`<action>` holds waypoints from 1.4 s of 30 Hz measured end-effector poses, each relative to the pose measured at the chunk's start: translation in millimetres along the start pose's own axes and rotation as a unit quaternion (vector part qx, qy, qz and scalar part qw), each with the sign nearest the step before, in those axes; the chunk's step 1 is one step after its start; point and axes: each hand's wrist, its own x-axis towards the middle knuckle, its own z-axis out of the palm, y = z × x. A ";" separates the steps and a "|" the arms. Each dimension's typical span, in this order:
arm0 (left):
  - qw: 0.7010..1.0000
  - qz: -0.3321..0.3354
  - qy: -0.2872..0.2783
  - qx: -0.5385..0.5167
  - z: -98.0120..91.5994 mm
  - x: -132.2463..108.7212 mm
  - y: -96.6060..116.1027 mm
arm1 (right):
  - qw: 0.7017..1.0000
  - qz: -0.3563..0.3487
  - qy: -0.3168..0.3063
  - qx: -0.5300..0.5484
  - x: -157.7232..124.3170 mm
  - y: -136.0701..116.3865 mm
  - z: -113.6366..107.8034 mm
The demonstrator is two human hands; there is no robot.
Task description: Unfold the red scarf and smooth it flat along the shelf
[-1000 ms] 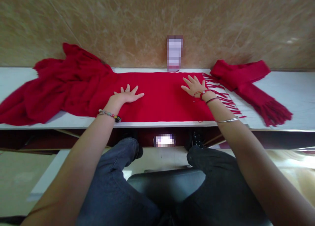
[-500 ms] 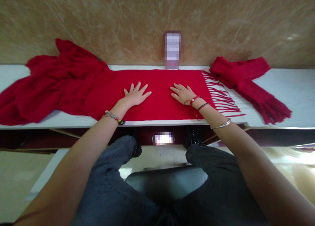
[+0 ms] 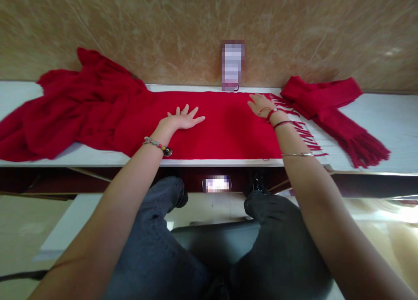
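Note:
A red scarf [image 3: 215,139] lies flat along the white table, its fringed end at the right and the rest bunched in loose folds at the left. Fingers spread, my left hand [image 3: 185,119] rests on the flat middle part. My right hand [image 3: 261,103] is on the scarf near its far right corner, just short of the fringe, with its fingers stretched out and nothing held. Beyond the fringe is a second red scarf [image 3: 321,102], folded across itself with its tassels toward the near right.
The narrow white table [image 3: 388,117] runs against a brown marbled wall [image 3: 183,34]. A blurred-out upright card or device [image 3: 232,65] leans on the wall behind the scarf. Below the near edge, a bright pixelated object [image 3: 217,183] sits between my knees.
My right hand has slid right and away from me, toward the fringe's far corner. My left hand has stayed almost in place, still spread on the scarf.

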 end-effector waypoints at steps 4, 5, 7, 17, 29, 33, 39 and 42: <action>0.997 -0.023 0.066 -0.015 -5.6 12.3 3.9 | 0.998 -0.005 -0.025 0.059 16.3 -68.8 7.2; 0.996 -0.030 0.082 -0.018 -4.5 17.4 3.2 | 0.997 -0.006 -0.031 0.063 17.2 -83.5 12.4; 0.992 -0.042 0.115 -0.021 1.2 28.9 -0.2 | 0.996 -0.022 -0.052 0.065 16.4 -105.1 24.3; 0.991 -0.031 0.116 -0.053 19.3 49.4 -13.2 | 0.995 -0.004 -0.093 0.021 7.8 -70.2 37.2; 0.989 -0.023 0.124 -0.071 18.1 41.8 -9.7 | 0.982 0.178 -0.043 -0.045 -31.0 53.9 15.6; 0.983 -0.030 0.162 -0.086 14.2 34.7 -6.6 | 0.986 0.160 0.036 -0.042 -24.0 44.4 1.6; 0.975 -0.038 0.205 -0.078 12.6 30.6 -5.8 | 1.000 0.004 0.027 -0.015 14.3 -46.8 8.5; 0.982 -0.041 0.160 -0.089 17.2 34.2 -9.5 | 0.997 -0.044 -0.057 -0.005 26.6 -97.6 30.4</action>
